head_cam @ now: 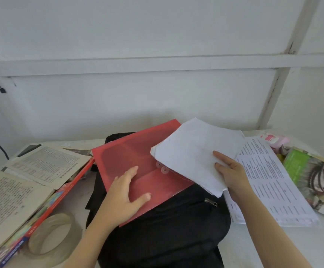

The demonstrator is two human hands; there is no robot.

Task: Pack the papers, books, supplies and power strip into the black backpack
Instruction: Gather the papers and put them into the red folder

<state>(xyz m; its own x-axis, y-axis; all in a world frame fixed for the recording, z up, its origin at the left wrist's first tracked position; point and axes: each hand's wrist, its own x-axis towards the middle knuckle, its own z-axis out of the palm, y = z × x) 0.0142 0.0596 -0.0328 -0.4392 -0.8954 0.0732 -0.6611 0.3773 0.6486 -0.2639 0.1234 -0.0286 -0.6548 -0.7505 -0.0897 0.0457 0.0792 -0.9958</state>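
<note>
Left hand (126, 194) lies flat, fingers straight, pressing on the red folder (130, 157), not gripping it. Right hand (232, 175) pinches a sheaf of white papers (192, 151), thumb on top, fingers underneath. The sheaf hangs over the folder's right half, near its button clasp (162, 167).

The folder rests on top of the black backpack (167, 229), which lies flat on the table (273, 248).

My read: the papers go into the folder first. I'd lift the flap with the left hand, square the sheaf's ragged edges, then slide it in level so no corners fold.

A zipper pull (210, 202) shows on the bag's front. I can't tell if the main compartment is open, because the folder covers that end.

Not yet packed:
- Printed pages (269, 182), just right of the bag.
- A magazine (316, 180), beyond the pages.
- Open books (12, 200), at left.
- A coloured pencil box (47, 206), under the books.
- A tape roll (48, 235), beside the box.

The folder is sitting on the bag, so it blocks packing until it is moved. No power strip in view.
</note>
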